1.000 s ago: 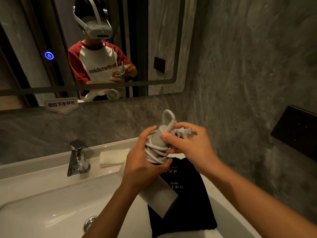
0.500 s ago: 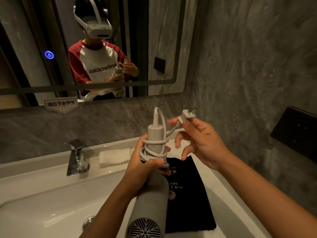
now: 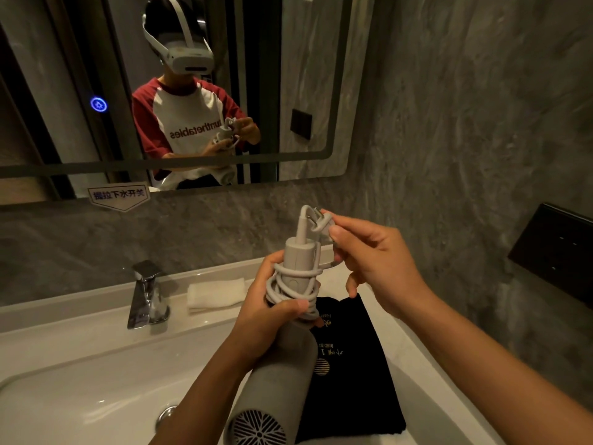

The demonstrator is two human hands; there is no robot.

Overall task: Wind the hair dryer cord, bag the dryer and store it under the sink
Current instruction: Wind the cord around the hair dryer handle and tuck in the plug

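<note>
The scene is dimly lit with a warm cast, and the grey wall [image 3: 465, 123] is left murky and slightly grainy. Soft glare is seen on the white basin [image 3: 80, 396] and the chrome tap [image 3: 148, 295], a small blue glow is given off by a button in the mirror [image 3: 98, 104], and the black bag [image 3: 349, 364] is rendered almost without detail. Straight lines are bowed by wide-angle distortion toward the edges, while the left hand [image 3: 266, 319] and right hand [image 3: 375, 261] are kept fairly sharp.
</note>
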